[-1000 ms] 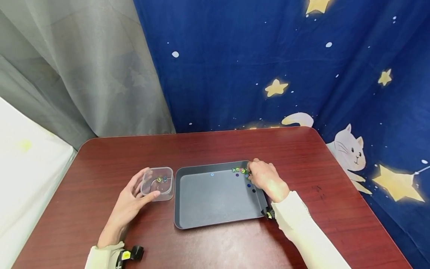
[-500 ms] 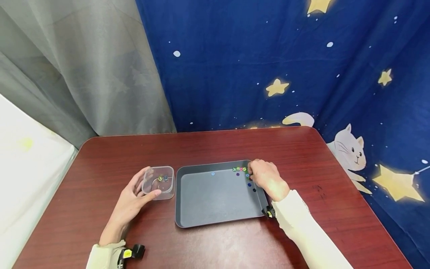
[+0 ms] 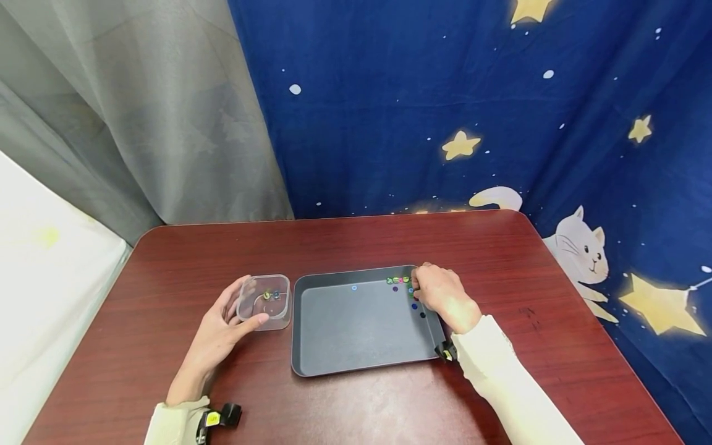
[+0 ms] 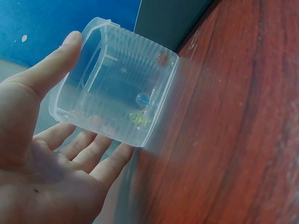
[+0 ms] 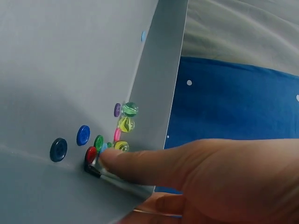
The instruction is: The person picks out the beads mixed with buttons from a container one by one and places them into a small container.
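Note:
In the head view my left hand (image 3: pixel 217 334) grips a clear plastic box (image 3: pixel 280 322) on the table, left of a grey tray (image 3: pixel 356 334). Inside the box lie a yellow marble (image 4: pixel 139 118) and a blue marble (image 4: pixel 143 99). My right hand (image 3: pixel 444 295) reaches into the tray's far right corner, its thumb (image 5: pixel 140 162) among small buttons and marbles. Beside the thumb tip are a red button (image 5: pixel 91 154) and a green button (image 5: pixel 98 142). A green marble (image 5: pixel 130 109) and yellow marbles line the far wall. I cannot tell what the right fingertips hold.
A blue button (image 5: pixel 83 135) and a dark button (image 5: pixel 58 150) lie nearer along the tray's right side. Farther left is a light blue button (image 3: pixel 354 288). A purple button (image 5: pixel 117 109) sits by the green marble. Behind the reddish-brown table (image 3: pixel 356 244) hang curtains.
The right fingers have shifted slightly at the tray's corner. My left hand and the box stay together in place; the whole head view has drifted slightly.

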